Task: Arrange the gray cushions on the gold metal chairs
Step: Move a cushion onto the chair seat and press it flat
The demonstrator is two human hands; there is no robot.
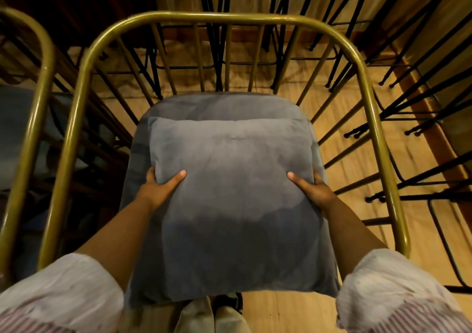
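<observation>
A gray cushion [232,192] lies flat over the gray padded seat [217,105] of a gold metal chair [204,17] directly below me. My left hand [159,188] grips the cushion's left edge, thumb on top and fingers tucked beneath. My right hand [315,188] holds the right edge the same way. The cushion covers most of the seat; only the seat's back strip and left side show. The chair's curved gold rail wraps around both sides and the back.
A second gold chair [33,118] with a gray seat stands close on the left. Black metal chair legs [408,97] crowd the wooden floor behind and to the right. My shoes show at the bottom edge.
</observation>
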